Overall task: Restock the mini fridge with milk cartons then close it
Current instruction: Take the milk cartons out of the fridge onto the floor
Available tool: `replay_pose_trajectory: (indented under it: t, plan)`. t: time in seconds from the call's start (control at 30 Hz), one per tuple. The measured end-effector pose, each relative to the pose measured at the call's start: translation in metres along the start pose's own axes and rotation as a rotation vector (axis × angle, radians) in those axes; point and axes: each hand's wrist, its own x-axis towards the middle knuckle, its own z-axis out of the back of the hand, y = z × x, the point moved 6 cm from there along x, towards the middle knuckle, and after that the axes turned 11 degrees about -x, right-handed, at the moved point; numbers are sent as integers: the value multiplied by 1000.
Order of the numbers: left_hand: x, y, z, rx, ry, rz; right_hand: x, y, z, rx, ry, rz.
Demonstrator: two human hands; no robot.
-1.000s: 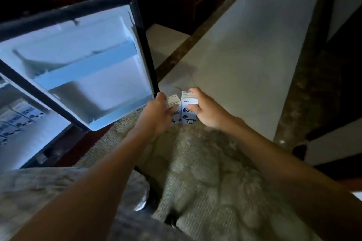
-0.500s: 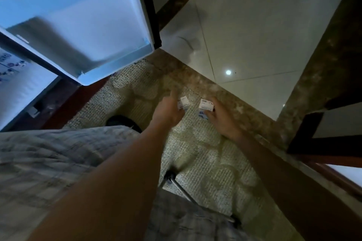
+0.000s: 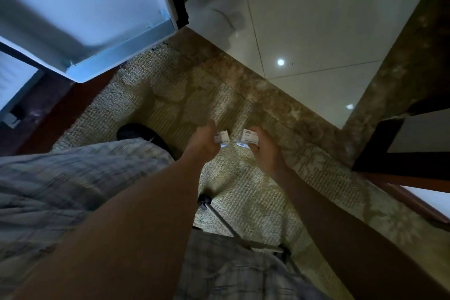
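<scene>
The left hand [image 3: 203, 145] has its fingers wrapped around one small milk carton [image 3: 222, 139]. The right hand [image 3: 264, 151] grips a second milk carton [image 3: 249, 138] the same way. Both cartons are held low over the patterned rug [image 3: 170, 95], just beside each other, perhaps not quite touching. The mini fridge door [image 3: 97, 14] stands open up on the left.

Over the patterned rug [image 3: 175, 95], the left hand [image 3: 203, 145] and right hand [image 3: 265, 151] each clasp 1 small milk carton, left carton [image 3: 222, 138] and right carton [image 3: 249, 138], close together beside the open fridge door [image 3: 97, 14].
</scene>
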Motion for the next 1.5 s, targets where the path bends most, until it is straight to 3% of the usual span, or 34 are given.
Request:
replay_pose_trajectory:
  t: [0.4,0.53,0.77,1.03,1.3,1.5]
  plan:
    - [-6,9,-4,252,54,-3,-3,6,1,-82,-14,7]
    - [-13,-8,-1,316,58,-79,-10,15,10,-204,9,13]
    - [-29,-49,43,443,9,-180,-12,59,50,-283,31,158]
    - [-78,-83,171,534,-249,-312,-9,168,112,-416,-57,377]
    - [-143,-53,275,529,-434,-249,-26,307,152,-502,-206,635]
    - [-225,-39,363,504,-650,-239,-53,426,155,-519,-225,866]
